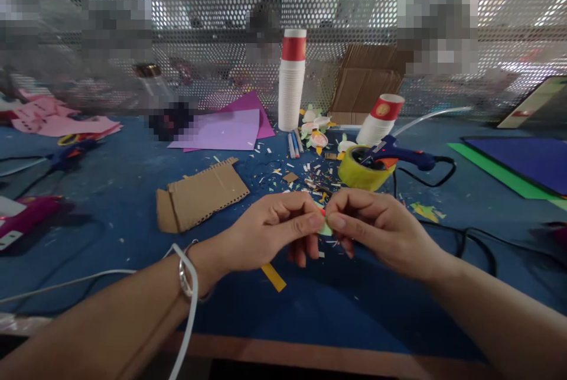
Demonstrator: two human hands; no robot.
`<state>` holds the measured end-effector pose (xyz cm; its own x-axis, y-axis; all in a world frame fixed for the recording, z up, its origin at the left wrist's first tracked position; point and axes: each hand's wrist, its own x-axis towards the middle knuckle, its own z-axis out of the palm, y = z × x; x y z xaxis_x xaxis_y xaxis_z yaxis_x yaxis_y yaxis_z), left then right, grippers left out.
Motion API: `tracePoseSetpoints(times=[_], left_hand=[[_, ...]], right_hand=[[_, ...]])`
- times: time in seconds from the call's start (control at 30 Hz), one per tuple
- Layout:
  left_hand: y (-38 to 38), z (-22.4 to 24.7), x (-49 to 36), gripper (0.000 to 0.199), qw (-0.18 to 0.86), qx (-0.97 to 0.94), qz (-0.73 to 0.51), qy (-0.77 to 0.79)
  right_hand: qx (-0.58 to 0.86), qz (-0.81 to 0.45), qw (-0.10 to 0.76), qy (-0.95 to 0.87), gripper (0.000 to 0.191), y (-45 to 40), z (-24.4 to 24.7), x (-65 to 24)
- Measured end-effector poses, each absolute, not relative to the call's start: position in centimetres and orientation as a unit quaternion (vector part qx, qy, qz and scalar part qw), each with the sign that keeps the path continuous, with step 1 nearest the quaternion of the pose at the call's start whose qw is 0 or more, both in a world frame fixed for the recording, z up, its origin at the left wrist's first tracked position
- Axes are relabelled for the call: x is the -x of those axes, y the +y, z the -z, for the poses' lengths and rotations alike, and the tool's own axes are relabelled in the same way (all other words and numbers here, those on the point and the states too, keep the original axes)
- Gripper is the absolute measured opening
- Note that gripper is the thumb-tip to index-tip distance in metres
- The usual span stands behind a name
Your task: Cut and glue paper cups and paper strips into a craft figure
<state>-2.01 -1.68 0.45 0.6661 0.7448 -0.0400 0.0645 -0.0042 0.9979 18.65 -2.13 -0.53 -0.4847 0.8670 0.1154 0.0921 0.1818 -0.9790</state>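
Both hands meet over the middle of the blue table, pinching one small piece of light green paper (326,229) with a touch of red at its upper edge. My left hand (283,223) grips it from the left between thumb and forefinger. From the right, my right hand (372,223) pinches the same piece with thumb and fingertips. Much of the paper is hidden behind the fingers. A yellow paper strip (273,277) lies on the table below my left hand. Small paper scraps are scattered just beyond the fingertips.
A blue glue gun (405,152) rests on a yellow tape roll (365,173). Behind stand a tall paper cup stack (291,87) and a shorter stack (381,117). Cut cardboard (208,194) lies left. A white cable (191,309) crosses my left wrist; black cords (478,238) run right.
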Motion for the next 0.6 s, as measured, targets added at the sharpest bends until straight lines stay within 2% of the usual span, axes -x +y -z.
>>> tracePoseSetpoints(times=[0.07,0.13,0.23,0.47,0.6], left_hand=[[-1.1,-0.3,2.4,0.030,0.570,-0.696,-0.266,0.345],[-0.2,0.0,2.9,0.033,0.431,-0.764,-0.258,0.405],[1.0,0.5,3.8,0.035,0.317,-0.801,-0.221,0.458],[1.6,0.9,4.2,0.036,0.262,-0.827,-0.135,0.479],[1.6,0.8,4.4,0.038,0.198,-0.831,-0.107,0.509]], right_hand=[[0.400,-0.458,0.375,-0.700,0.029,-1.7,0.6,-19.1],[0.449,-0.341,0.379,-0.734,0.025,-1.0,0.9,-19.8],[0.478,-0.213,0.340,-0.781,0.017,0.1,1.7,-20.7],[0.484,-0.132,0.210,-0.839,0.010,0.8,3.0,-20.4],[0.485,-0.099,0.182,-0.849,0.008,0.9,3.2,-20.1]])
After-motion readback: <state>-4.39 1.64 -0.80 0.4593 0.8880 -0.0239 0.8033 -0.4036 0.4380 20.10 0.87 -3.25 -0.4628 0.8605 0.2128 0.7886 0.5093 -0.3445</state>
